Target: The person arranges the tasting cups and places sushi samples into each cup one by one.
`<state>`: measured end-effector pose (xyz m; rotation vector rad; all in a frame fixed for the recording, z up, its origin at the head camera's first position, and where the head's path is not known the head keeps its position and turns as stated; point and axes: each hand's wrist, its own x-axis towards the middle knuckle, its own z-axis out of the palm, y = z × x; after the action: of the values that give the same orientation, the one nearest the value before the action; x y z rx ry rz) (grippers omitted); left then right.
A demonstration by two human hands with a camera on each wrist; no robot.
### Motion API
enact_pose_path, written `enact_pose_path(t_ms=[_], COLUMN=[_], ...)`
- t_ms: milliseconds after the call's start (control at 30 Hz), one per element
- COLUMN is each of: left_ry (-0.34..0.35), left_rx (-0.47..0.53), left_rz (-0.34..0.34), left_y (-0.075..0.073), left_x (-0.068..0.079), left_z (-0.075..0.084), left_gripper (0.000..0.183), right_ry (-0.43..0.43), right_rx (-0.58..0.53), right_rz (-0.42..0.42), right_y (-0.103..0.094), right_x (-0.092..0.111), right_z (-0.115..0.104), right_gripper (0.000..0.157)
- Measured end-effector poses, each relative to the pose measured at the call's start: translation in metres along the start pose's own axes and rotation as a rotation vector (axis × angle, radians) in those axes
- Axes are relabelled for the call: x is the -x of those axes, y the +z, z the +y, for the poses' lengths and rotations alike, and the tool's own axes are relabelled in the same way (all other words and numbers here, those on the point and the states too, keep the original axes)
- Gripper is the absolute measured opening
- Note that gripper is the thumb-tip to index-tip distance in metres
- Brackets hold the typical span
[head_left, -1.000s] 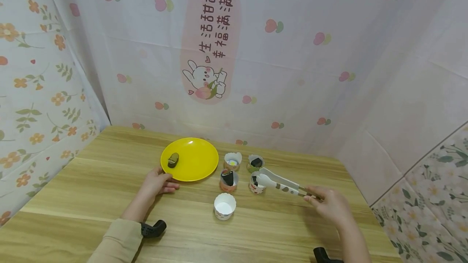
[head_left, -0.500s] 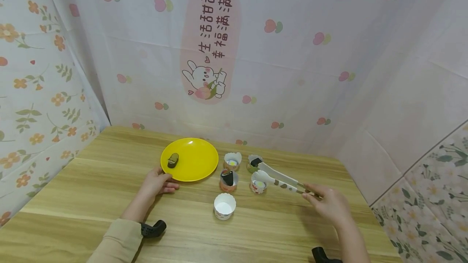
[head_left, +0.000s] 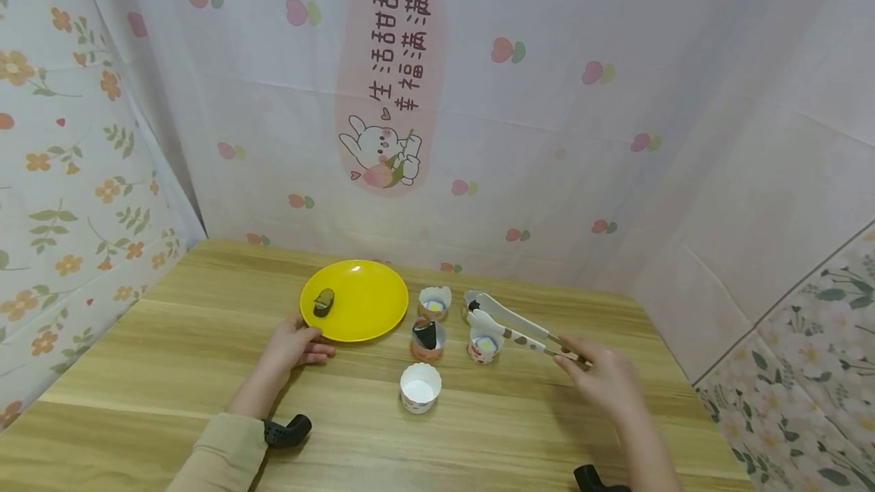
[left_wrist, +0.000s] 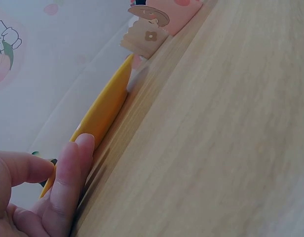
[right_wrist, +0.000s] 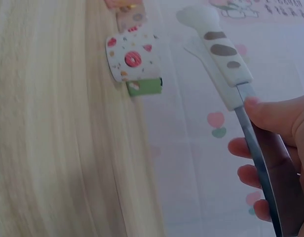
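Observation:
My left hand (head_left: 290, 344) pinches the near rim of a yellow plate (head_left: 365, 302), thumb above and fingers below. A dark-wrapped, olive-topped toy sushi piece (head_left: 324, 303) lies at the plate's left. Spotted white tongs (head_left: 523, 340) are in my right hand (head_left: 604, 380). Their tips stand spread at the back right cup (head_left: 468, 308), partly hiding it and a black piece (head_left: 473, 305) inside. Just below the tongs, the front right cup (head_left: 484, 348) contains a pale piece with a yellow patch. In the right wrist view, curled fingers hold the tongs' metal handle (right_wrist: 255, 143).
Left of these, an orange cup (head_left: 427, 351) holds a black-wrapped piece (head_left: 425, 334). Behind it, another paper cup (head_left: 435, 313) contains a pale item with yellow. An empty white cup (head_left: 419, 395) stands nearest me. A printed cloth (head_left: 547, 135) hangs behind the wooden table (head_left: 383, 446).
The tongs have moved back and slightly left, from the front right cup to the back right one. Black in the front right cup gave way to a pale, yellow-patched surface. My left hand stayed still.

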<state>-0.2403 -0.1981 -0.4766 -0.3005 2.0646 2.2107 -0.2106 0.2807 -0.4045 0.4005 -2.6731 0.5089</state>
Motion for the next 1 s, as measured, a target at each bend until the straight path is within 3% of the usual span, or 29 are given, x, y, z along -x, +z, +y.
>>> enact_pose_path(t_ms=[233,1000], left_ry=[-0.008,-0.021], left_rx=[-0.006,-0.004], left_rz=[0.003,0.008], left_y=[0.001,0.001], left_x=[0.002,-0.001], left_z=[0.001,-0.002], left_gripper=[0.05,0.047], right_ry=[0.022,-0.075], right_rx=[-0.01,0.019], right_rz=[0.02,0.063], right_y=[0.005,0.009], right_x=[-0.003,-0.021], right_z=[-0.011,-0.06], right_gripper=[0.037,0.035])
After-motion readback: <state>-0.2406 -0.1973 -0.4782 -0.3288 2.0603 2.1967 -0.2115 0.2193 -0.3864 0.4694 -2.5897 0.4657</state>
